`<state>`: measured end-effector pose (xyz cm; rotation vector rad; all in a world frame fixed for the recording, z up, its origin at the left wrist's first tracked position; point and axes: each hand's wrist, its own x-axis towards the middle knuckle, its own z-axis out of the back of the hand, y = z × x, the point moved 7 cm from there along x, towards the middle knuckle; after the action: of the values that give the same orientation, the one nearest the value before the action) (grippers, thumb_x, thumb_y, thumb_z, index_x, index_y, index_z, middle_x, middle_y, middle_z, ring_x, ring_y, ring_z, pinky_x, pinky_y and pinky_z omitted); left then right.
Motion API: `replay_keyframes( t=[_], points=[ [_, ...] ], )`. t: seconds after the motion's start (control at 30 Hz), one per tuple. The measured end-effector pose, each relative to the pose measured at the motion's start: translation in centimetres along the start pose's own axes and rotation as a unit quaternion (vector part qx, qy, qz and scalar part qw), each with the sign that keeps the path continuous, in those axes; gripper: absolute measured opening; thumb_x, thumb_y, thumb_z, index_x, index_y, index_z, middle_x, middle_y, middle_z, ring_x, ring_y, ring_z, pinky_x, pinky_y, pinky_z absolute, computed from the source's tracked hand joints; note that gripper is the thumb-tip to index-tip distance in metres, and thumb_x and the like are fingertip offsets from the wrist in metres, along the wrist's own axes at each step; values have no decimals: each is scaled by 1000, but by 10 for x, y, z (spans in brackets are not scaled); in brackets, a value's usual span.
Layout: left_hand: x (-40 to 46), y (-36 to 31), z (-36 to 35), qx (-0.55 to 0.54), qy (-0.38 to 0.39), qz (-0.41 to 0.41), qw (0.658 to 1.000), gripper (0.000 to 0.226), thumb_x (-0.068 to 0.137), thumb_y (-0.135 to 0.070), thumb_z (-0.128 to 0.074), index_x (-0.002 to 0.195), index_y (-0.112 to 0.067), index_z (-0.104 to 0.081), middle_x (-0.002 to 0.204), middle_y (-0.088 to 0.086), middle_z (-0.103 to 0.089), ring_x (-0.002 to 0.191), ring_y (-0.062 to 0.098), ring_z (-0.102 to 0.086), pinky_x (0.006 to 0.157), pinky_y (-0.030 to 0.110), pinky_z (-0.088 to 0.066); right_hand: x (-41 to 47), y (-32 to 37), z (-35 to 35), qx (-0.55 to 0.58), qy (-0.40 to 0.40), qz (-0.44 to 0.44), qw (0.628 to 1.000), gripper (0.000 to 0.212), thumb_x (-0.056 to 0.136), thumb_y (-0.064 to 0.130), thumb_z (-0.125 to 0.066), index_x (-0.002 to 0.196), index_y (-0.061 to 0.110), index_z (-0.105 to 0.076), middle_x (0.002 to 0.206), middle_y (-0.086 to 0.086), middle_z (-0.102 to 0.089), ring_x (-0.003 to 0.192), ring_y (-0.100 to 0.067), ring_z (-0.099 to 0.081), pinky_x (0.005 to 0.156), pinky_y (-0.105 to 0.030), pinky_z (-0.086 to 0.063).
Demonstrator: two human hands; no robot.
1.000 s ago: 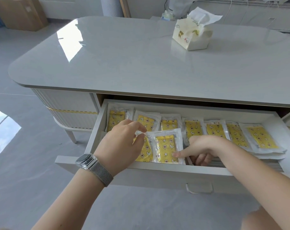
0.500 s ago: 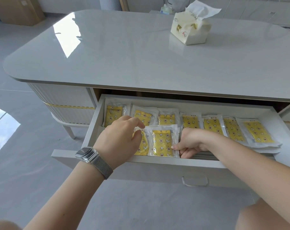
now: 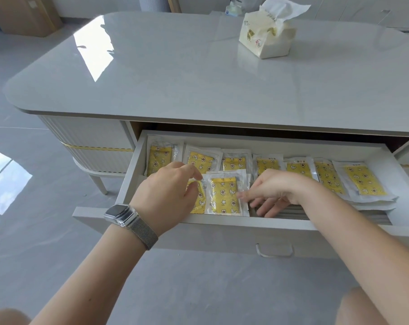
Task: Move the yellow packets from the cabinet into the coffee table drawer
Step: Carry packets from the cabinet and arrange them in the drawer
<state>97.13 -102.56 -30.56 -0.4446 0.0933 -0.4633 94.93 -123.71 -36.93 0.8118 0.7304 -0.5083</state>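
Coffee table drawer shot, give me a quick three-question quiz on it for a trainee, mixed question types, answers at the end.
1. True or false: the drawer is open.
2. What sits on the coffee table top? A) tissue pack B) mug C) laptop
3. Fill in: the watch is on the ____ wrist.

Key: 1 true; yellow packets lie inside it. 2 A, the tissue pack. 3 left; the left hand pinches the front packet, and the right hand fingers touch its other edge.
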Motion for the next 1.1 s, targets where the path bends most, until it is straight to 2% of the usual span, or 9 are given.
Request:
replay_keyframes(
  t=[0.07,0.17,0.3,0.43,0.63,0.77,0.9,0.97,1.1],
  points=[
    [-1,0,-1,8,6,-1,1000,27,97,-28,-45,118,-25,-63,120,-6,-60,93,15,-66,79,39,-56,2,0,-6,-12,13,-5,1000,49,81,38,-76,110,0,-68,109,-19,-71,74,-20,-67,55,-28,-60],
    [-3,-1,-1,13,14,-1,1000,28,98,-28,-45,119,-25,-63,120,-5,-60,93,16,-65,79,39,-56,6,1,-8,-10,8,-9,1000,43,79,29,-80,106,-3,-68,94,-12,-74,79,-21,-71,58,-31,-61],
    [-3,-3,-1,16,13,-3,1000,28,98,-28,-45,119,-24,-63,120,-5,-60,94,16,-65,79,39,-56,10,0,-8,40,4,-24,999,43,76,14,-82,108,-4,-60,95,-15,-71,80,-25,-71,59,-35,-62],
    [-1,-6,-1,20,15,-4,1000,28,98,-28,-45,119,-26,-63,122,-5,-59,96,16,-65,81,39,-55,10,-3,-11,54,13,-46,997,39,77,12,-81,107,-5,-62,98,-15,-70,79,-23,-69,60,-35,-61],
    [-1,-8,-6,45,39,-3,998,29,99,-31,-42,119,-27,-62,124,-6,-58,99,16,-64,81,39,-55,9,-3,-14,68,-5,-44,997,42,76,16,-82,104,-2,-56,84,-12,-67,76,-24,-68,56,-35,-61],
    [-2,-6,-4,51,40,1,998,29,98,-32,-42,119,-27,-62,122,-7,-59,99,17,-65,80,39,-56,7,-2,-13,51,-10,-43,998,29,80,7,-77,97,-3,-56,92,-12,-67,85,-25,-69,62,-37,-60],
    [-5,-8,-2,75,30,2,997,33,100,-35,-36,113,-26,-64,114,-5,-62,93,20,-66,75,39,-56,4,0,-10,-12,-46,-29,998,48,84,7,-73,122,-1,-45,117,-14,-56,104,-31,-63,60,-38,-60],
    [-8,-10,-2,89,29,3,996,35,100,-36,-32,109,-25,-64,110,-6,-63,90,20,-66,73,38,-56,2,2,-8,-43,-54,-23,997,49,86,9,-72,126,0,-44,127,-16,-53,101,-28,-63,59,-37,-60],
    [-13,1,4,104,38,37,993,36,101,-37,-30,111,-27,-63,107,-7,-65,91,20,-65,76,37,-55,1,0,5,-89,-84,-5,992,49,85,20,-75,123,4,-48,114,-14,-62,86,-20,-65,65,-38,-62]
  ],
)
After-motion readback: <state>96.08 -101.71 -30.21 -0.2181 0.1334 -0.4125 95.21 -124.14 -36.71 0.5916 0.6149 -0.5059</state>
